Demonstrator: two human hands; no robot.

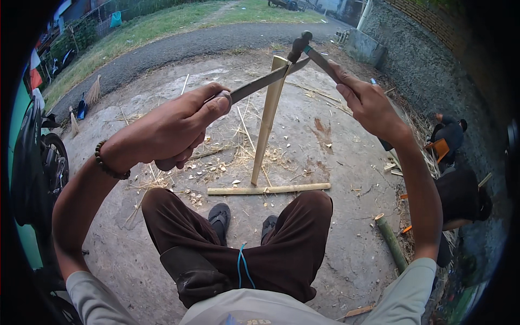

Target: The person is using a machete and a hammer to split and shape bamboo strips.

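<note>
Beyond the person's knees [314, 208], a pale bamboo strip [266, 124] is standing on end, tilting slightly, its foot at a bamboo rod [303, 188] that is lying crosswise on the concrete [357, 168]. The left hand [181, 124] is closing firmly round the handle of a long knife [254, 85], whose blade is crossing the strip near its top; the right hand [371, 103] is wrapping its fingers round a hammer [297, 47], the head hanging by the blade's far end. Splitting the strip by striking the blade seems to be the step in hand, and the next move is probably calling for square blows on a steady blade. Whether the edge is biting into the bamboo or the hammer is touching steel is hard to tell; the left fist is mostly hiding the knife's handle, and a co-worker [449, 135] at the right is merging into shadow
</note>
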